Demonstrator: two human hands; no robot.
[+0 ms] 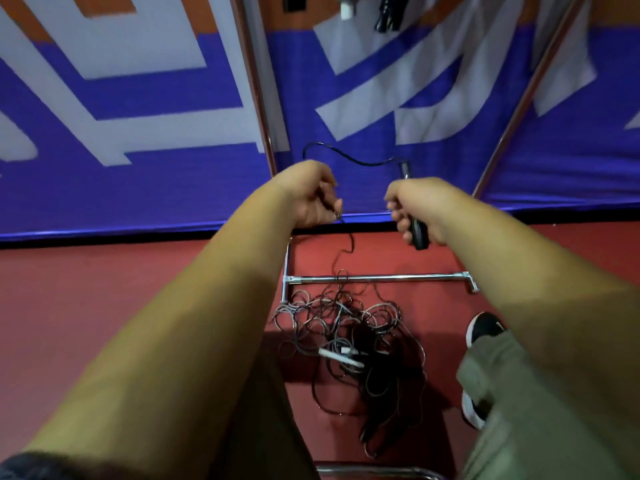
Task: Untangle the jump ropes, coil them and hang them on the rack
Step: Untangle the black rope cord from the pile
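L hand: fingers pinch 1 black rope. R hand: fingers curled tight round 1 black handle. Rope drops from L hand to 1 tangled pile on floor, touching rack base bar; 1 white handle in pile

Rope pile, 6 o'clock: strands uncountable. Black handle half buried in right hand. Cord lost inside left hand. Hanging handles, 12 o'clock, cropped.

A sports hall: red court floor, blue-and-white banner barrier, chrome rack base.
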